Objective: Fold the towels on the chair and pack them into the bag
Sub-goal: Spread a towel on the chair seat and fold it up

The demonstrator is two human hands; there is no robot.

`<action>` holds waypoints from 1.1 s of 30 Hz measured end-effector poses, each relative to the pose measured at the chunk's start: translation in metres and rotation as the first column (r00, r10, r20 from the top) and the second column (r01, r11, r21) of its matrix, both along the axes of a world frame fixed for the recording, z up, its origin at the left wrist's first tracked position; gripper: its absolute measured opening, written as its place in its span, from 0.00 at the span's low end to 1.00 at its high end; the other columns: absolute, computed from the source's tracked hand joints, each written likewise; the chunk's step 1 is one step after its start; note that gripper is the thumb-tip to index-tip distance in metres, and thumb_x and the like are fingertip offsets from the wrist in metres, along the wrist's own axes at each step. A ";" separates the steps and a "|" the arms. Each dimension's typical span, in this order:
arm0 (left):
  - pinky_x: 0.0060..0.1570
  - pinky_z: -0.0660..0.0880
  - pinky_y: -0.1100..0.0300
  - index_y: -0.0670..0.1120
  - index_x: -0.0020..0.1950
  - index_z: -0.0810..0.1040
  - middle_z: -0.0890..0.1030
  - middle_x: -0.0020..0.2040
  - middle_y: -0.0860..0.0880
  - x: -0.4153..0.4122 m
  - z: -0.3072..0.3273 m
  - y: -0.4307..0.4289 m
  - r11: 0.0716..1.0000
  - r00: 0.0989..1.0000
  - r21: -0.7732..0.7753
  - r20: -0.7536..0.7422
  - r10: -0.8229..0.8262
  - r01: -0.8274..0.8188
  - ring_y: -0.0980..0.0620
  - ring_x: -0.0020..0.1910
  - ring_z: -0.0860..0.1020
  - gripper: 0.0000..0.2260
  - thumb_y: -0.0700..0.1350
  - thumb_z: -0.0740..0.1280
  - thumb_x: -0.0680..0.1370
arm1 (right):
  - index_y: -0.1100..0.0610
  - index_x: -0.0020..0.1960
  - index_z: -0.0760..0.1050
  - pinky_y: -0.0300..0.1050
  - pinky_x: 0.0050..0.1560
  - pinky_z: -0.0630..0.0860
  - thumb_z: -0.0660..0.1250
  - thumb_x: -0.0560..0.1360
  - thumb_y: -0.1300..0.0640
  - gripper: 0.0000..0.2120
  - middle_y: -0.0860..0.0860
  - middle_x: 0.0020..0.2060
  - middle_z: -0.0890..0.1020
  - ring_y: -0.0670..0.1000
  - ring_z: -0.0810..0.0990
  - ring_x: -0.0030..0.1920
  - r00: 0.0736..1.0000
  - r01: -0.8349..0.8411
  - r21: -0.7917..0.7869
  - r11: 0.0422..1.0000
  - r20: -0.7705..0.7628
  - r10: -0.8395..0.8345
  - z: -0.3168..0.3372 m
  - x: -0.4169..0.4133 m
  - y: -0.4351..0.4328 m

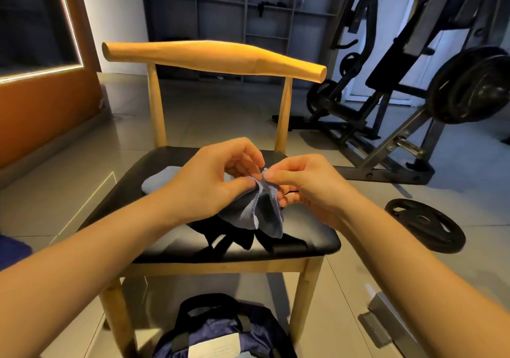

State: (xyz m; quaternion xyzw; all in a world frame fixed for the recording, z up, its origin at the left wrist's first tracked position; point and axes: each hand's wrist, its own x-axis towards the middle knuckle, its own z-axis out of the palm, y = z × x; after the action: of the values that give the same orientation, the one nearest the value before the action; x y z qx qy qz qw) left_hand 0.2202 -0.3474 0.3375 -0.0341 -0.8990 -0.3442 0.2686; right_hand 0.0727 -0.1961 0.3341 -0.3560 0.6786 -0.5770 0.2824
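A small grey-blue towel (pixel 262 211) hangs above the black seat of a wooden chair (pixel 116 192). My left hand (pixel 209 181) pinches its top edge from the left, and my right hand (pixel 306 184) pinches the same edge from the right, thumbs nearly touching. A second light-blue towel (pixel 160 179) lies folded on the seat's left part, partly hidden behind my left hand. A dark cloth item (pixel 234 237) lies on the seat under the hanging towel. A navy bag with black handles (pixel 220 333) sits on the floor in front of the chair.
A weight machine with a loaded plate (pixel 469 87) stands at the right. A loose weight plate (pixel 425 224) lies on the tiled floor right of the chair. A metal piece (pixel 386 319) lies at lower right. An orange wall panel (pixel 41 115) is at left.
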 end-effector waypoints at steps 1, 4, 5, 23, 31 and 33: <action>0.53 0.80 0.61 0.49 0.55 0.78 0.83 0.47 0.55 0.000 0.000 0.001 0.999 1.000 -0.047 -0.022 0.003 -0.004 0.55 0.50 0.83 0.10 0.39 0.74 0.77 | 0.64 0.46 0.83 0.41 0.34 0.79 0.73 0.77 0.62 0.05 0.57 0.35 0.83 0.51 0.79 0.33 1.000 -0.006 0.003 1.000 0.020 0.006 -0.001 0.001 -0.001; 0.50 0.80 0.62 0.49 0.55 0.77 0.82 0.46 0.57 -0.001 -0.002 0.005 0.990 0.996 -0.137 -0.088 -0.003 -0.009 0.56 0.49 0.82 0.11 0.40 0.75 0.77 | 0.63 0.47 0.82 0.41 0.35 0.79 0.70 0.78 0.64 0.03 0.57 0.35 0.83 0.51 0.79 0.34 0.995 -0.029 -0.010 1.000 0.097 0.029 -0.003 0.003 -0.004; 0.49 0.80 0.62 0.49 0.54 0.77 0.82 0.46 0.57 -0.002 -0.002 0.006 0.988 0.995 -0.152 -0.102 -0.003 -0.013 0.56 0.48 0.82 0.11 0.40 0.75 0.76 | 0.64 0.48 0.82 0.42 0.36 0.79 0.69 0.78 0.65 0.03 0.57 0.36 0.83 0.51 0.79 0.34 0.993 -0.039 -0.013 0.999 0.115 0.040 -0.003 0.003 -0.005; 0.42 0.77 0.63 0.48 0.46 0.86 0.82 0.39 0.58 -0.012 -0.012 -0.007 0.986 0.992 -0.134 -0.087 0.092 -0.103 0.56 0.42 0.80 0.03 0.47 0.74 0.76 | 0.64 0.51 0.84 0.45 0.44 0.80 0.69 0.78 0.64 0.05 0.58 0.41 0.85 0.53 0.81 0.41 0.995 -0.017 -0.027 0.999 0.103 0.020 -0.005 -0.002 0.001; 0.43 0.80 0.52 0.48 0.42 0.84 0.83 0.37 0.51 -0.016 -0.023 -0.013 0.989 0.984 0.034 0.108 0.142 -0.147 0.53 0.37 0.81 0.04 0.45 0.76 0.76 | 0.66 0.51 0.82 0.42 0.37 0.81 0.68 0.78 0.66 0.05 0.57 0.37 0.83 0.52 0.80 0.36 0.986 0.123 0.035 0.992 0.113 -0.126 -0.007 -0.002 0.002; 0.40 0.78 0.53 0.49 0.42 0.84 0.83 0.37 0.50 -0.011 -0.023 -0.017 0.998 0.957 0.052 0.290 0.007 -0.023 0.52 0.36 0.79 0.05 0.46 0.79 0.73 | 0.67 0.50 0.82 0.41 0.35 0.82 0.66 0.79 0.67 0.06 0.57 0.34 0.82 0.51 0.79 0.34 0.978 0.176 0.092 0.980 0.095 -0.185 -0.009 -0.007 0.006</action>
State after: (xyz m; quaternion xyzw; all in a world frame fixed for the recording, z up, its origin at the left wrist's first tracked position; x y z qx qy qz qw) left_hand 0.2091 -0.3649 0.3145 0.0308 -0.9192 -0.3679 0.1374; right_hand 0.0660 -0.1905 0.3247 -0.2507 0.7160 -0.5893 0.2779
